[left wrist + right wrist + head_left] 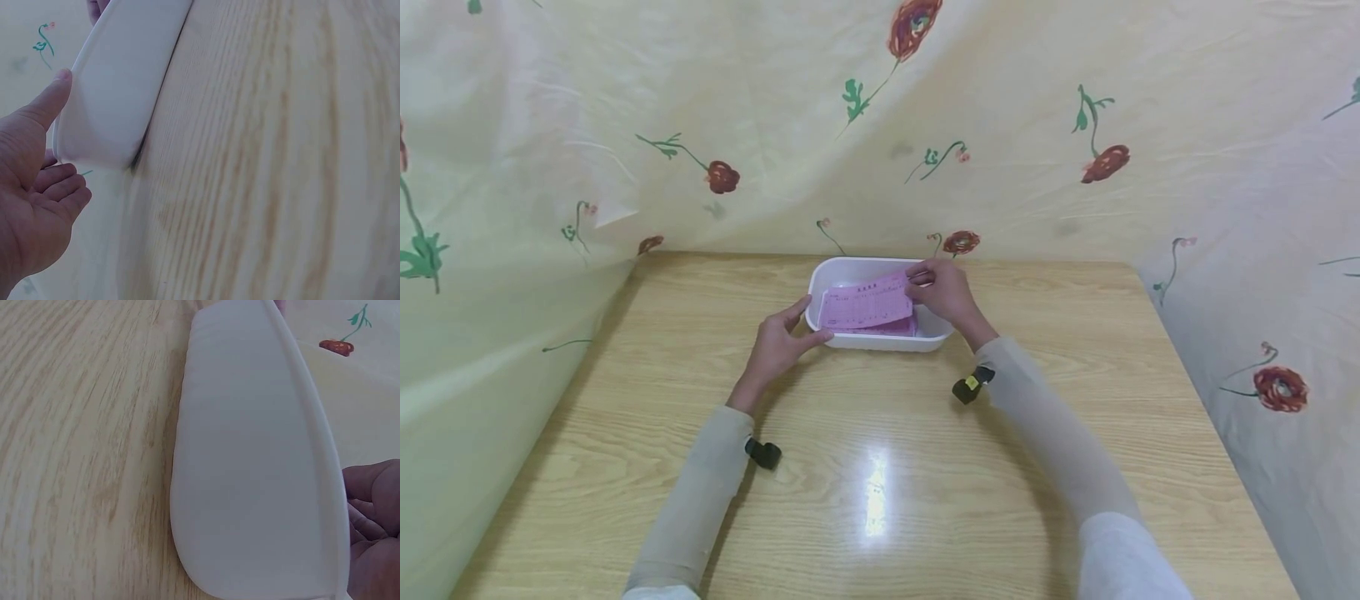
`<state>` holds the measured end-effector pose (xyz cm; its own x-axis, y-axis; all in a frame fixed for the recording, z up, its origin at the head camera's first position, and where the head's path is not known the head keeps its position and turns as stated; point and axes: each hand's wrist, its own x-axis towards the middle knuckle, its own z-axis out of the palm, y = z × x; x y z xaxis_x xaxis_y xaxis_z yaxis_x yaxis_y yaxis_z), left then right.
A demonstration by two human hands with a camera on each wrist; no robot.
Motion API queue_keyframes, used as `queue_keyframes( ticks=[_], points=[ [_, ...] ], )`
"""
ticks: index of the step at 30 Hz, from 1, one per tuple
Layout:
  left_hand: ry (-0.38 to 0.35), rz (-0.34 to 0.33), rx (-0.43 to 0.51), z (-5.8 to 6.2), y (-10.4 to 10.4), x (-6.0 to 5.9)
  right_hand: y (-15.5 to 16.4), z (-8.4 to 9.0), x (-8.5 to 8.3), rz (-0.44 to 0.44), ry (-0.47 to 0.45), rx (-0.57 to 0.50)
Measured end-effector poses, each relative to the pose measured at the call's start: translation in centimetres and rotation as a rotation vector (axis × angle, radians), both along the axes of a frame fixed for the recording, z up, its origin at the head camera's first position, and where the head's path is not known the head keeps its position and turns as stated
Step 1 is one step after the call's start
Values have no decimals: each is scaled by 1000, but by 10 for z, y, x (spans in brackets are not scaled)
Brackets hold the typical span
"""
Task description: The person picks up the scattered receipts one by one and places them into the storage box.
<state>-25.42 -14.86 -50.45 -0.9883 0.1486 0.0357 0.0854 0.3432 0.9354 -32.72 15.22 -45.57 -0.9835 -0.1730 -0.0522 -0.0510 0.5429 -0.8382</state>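
Observation:
A white plastic tub (887, 342) stands at the far side of the wooden table. My left hand (775, 342) holds its left end, thumb at the front rim and forefinger along the left side. In the left wrist view that thumb lies on the rim while the other fingers bend below. My right hand (943, 292) reaches over the tub's right part and pinches the right end of a pink printed slip (868, 302). This slip is tilted, its right end raised over more pink paper (895, 326) inside. The tub's wall (250, 450) hides most of the right hand in the right wrist view.
A cream curtain (775, 125) with red flowers hangs right behind the table's back edge and along both sides. The wood-grain tabletop (865, 417) stretches from the tub toward me. Small black cameras (763, 454) are strapped to both sleeves.

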Motion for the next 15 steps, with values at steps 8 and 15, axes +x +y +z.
queue_keyframes(
  ticks=[8,15],
  points=[
    [0,0,2,0,1,1,1,-4,-2,23,41,28],
    [-22,-4,26,2,4,0,9,-3,-1,28,33,88]
  ],
)
